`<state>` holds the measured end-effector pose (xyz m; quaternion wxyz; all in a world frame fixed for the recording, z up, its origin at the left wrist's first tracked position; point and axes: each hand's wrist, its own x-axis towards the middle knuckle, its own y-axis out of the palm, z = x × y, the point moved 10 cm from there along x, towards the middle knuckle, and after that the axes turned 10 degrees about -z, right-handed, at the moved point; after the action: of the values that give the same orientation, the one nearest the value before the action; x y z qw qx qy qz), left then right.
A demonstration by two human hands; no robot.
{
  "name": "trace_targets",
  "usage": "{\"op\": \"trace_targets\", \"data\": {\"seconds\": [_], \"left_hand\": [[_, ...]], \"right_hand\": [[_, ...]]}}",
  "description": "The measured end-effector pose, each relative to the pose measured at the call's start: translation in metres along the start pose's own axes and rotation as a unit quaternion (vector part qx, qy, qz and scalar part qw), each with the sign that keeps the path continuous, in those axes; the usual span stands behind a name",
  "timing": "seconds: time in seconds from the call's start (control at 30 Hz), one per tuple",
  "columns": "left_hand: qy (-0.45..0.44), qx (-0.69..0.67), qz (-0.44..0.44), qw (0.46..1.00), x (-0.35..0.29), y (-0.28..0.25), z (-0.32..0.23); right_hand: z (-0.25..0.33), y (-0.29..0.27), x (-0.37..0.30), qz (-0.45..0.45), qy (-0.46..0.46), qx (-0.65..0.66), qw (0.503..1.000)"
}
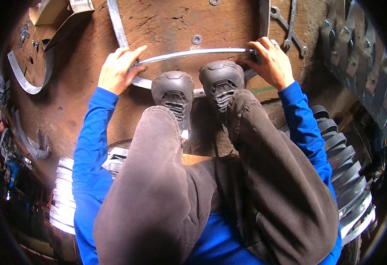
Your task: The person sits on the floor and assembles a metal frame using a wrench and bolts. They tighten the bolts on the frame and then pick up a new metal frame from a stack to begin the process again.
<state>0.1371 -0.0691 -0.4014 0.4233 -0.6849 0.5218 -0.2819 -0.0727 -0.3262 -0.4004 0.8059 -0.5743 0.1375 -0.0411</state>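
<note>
I sit low over a brown dirt floor point(167, 26) with my knees up and both shoes planted ahead of me. A long curved metal strip point(193, 53) runs across just past the toes. My left hand point(116, 70) grips its left end. My right hand point(270, 62) grips its right end. A second curved strip point(142, 83) lies under my shoes, and my left shoe point(173, 95) and right shoe point(222, 84) press down on it.
A washer point(197, 39) lies beyond the strip. Open-ended spanners point(290, 26) lie at the upper right, beside a toothed metal assembly point(356, 48). Stacks of curved metal strips stand at my right point(348, 176) and left point(63, 194). A cardboard box point(54, 17) sits at the upper left.
</note>
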Motion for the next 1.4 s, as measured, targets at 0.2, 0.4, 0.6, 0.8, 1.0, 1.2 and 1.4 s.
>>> {"op": "trace_targets", "data": {"seconds": [0.2,0.4,0.6,0.8,1.0,1.2,1.4], "left_hand": [[-0.018,-0.032,-0.093,0.995,0.000,-0.009,0.001],[-0.045,0.001,-0.002,0.999,-0.003,0.008,0.002],[-0.004,0.002,-0.037,0.999,0.002,-0.001,-0.007],[-0.024,-0.014,-0.012,1.000,-0.005,0.010,0.008],[0.009,0.043,-0.041,0.998,0.010,-0.005,-0.015],[-0.034,-0.007,-0.011,0.999,-0.005,0.010,0.007],[-0.001,0.041,-0.021,0.999,0.004,0.002,-0.006]], "right_hand": [[-0.001,-0.003,0.004,-0.017,0.006,-0.001,1.000],[-0.001,-0.001,0.002,-0.016,-0.007,-0.007,1.000],[-0.004,-0.002,0.001,-0.010,0.022,0.021,0.999],[-0.008,0.003,0.001,-0.008,0.017,0.009,1.000],[-0.008,0.002,0.004,-0.012,0.019,0.004,1.000],[-0.012,0.006,0.004,-0.007,0.015,0.010,1.000],[0.003,0.001,0.003,-0.020,-0.022,-0.029,0.999]]}}
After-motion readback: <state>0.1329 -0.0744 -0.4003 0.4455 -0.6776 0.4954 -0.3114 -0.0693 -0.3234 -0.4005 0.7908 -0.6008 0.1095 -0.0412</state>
